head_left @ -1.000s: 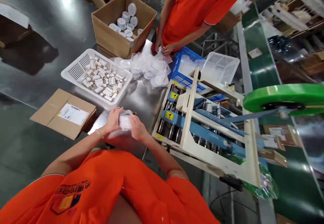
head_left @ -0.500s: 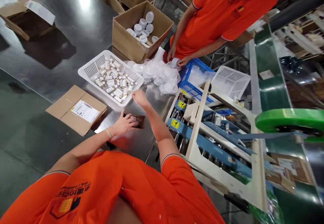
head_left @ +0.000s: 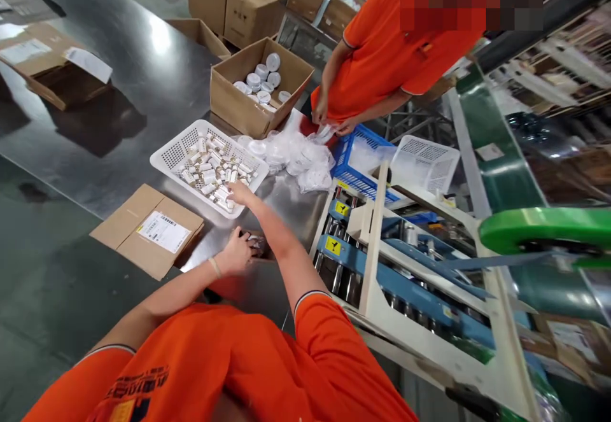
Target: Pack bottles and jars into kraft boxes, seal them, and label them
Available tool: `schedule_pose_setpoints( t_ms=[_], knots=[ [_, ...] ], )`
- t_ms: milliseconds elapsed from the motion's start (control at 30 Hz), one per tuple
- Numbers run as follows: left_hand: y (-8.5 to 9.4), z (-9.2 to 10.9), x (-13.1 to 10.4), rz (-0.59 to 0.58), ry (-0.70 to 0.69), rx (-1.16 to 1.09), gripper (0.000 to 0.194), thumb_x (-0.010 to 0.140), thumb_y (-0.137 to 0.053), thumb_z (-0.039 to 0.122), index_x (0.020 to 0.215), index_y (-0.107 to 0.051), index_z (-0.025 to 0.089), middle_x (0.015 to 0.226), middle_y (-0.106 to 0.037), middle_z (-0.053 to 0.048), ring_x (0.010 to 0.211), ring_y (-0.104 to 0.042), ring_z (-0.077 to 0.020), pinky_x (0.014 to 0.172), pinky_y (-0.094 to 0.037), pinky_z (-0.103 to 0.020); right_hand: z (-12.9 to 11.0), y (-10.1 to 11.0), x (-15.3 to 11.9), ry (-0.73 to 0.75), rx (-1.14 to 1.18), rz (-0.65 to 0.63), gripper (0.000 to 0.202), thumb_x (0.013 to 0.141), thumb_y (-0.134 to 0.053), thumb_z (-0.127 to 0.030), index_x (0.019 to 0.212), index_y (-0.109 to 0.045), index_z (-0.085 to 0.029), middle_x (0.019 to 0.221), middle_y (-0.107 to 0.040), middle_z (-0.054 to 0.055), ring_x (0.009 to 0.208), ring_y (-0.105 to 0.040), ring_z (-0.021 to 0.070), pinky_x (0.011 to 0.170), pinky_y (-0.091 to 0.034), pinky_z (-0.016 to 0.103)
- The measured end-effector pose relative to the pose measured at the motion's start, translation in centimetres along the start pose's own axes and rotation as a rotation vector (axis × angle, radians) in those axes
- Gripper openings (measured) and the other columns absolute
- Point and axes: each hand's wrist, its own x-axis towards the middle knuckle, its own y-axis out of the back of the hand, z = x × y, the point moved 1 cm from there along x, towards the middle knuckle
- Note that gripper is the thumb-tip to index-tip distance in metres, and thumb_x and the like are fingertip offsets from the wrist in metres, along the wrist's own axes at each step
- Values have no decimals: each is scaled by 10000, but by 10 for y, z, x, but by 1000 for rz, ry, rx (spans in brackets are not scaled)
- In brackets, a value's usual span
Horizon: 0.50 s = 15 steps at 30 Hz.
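Observation:
A white perforated plastic basket (head_left: 165, 161) on the metal table holds many small white bottles (head_left: 208, 175) with gold-coloured ends. My right hand (head_left: 240, 194) reaches over the basket's near right rim, its fingers closed at a bottle among the others. Below the basket, my left hand (head_left: 237, 253) curls its fingers over the left side of a small open cardboard box (head_left: 268, 250). Something clear and shiny shows inside that box. My right forearm and left fingers hide much of it.
A labelled flat carton (head_left: 147, 231) lies left of my left hand. Behind the basket stand a carton of round white tubs (head_left: 226, 97) and bagged white items (head_left: 286, 154). A co-worker (head_left: 372, 53) handles a bag beside a blue crate (head_left: 356, 167). A roller taping machine (head_left: 353, 250) is at right.
My right hand has moved from beside the basket's right rim into the basket, among the bottles. My left hand's fingers, stretched out before, are now more curled at the small box. The view has shifted slightly.

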Motion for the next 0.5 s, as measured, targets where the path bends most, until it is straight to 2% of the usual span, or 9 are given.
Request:
schedule_pose_setpoints(
  t_ms=[100, 167, 233, 300, 400, 500],
  knots=[
    [-2, 3, -2, -26, 40, 69, 231, 996, -715, 321, 1159, -877, 292, 1284, -790, -133, 1231, -646, -373, 1237, -308, -653, 15, 12, -72, 4, 34, 230, 283, 1062, -669, -176, 1334, -747, -181, 1390, -672, 124, 1114, -688, 194, 1029, -539, 279],
    [-4, 5, -3, -16, 50, 65, 195, 994, -730, 337, 1105, -880, 280, 1224, -791, -134, 1181, -670, -362, 1241, -310, -656, 25, 6, -133, 3, 28, 324, 271, 1051, -638, -129, 1273, -779, -196, 1327, -685, 119, 1106, -702, 211, 1028, -546, 296],
    [-7, 11, -3, 1, 53, 36, 180, 1001, -727, 342, 1054, -883, 268, 1180, -788, -139, 1150, -684, -355, 1244, -298, -675, 31, -12, -189, -45, -4, 264, 253, 1029, -641, -115, 1192, -817, -195, 1245, -717, 128, 1021, -731, 227, 951, -572, 304],
    [-11, 22, 0, 1, 34, 9, 197, 1010, -703, 330, 1020, -888, 262, 1159, -787, -146, 1143, -683, -355, 1248, -272, -701, 33, -35, -228, -146, -16, 130, 232, 1009, -653, -110, 1111, -852, -171, 1206, -755, 165, 942, -762, 244, 881, -587, 313],
    [-20, 39, 8, -44, -38, -8, 215, 1000, -683, 308, 996, -895, 272, 1126, -792, -138, 1127, -670, -350, 1259, -223, -739, 32, -66, -247, -300, 32, 5, 219, 977, -667, -64, 1015, -877, -114, 1150, -805, 240, 918, -801, 292, 853, -595, 334],
    [-25, 46, 15, -69, -89, -24, 203, 991, -689, 295, 990, -891, 277, 1113, -792, -122, 1131, -659, -348, 1276, -175, -762, 35, -83, -236, -357, 132, 19, 204, 951, -689, -33, 1009, -875, -93, 1024, -827, 255, 929, -812, 339, 869, -601, 366]
  ],
)
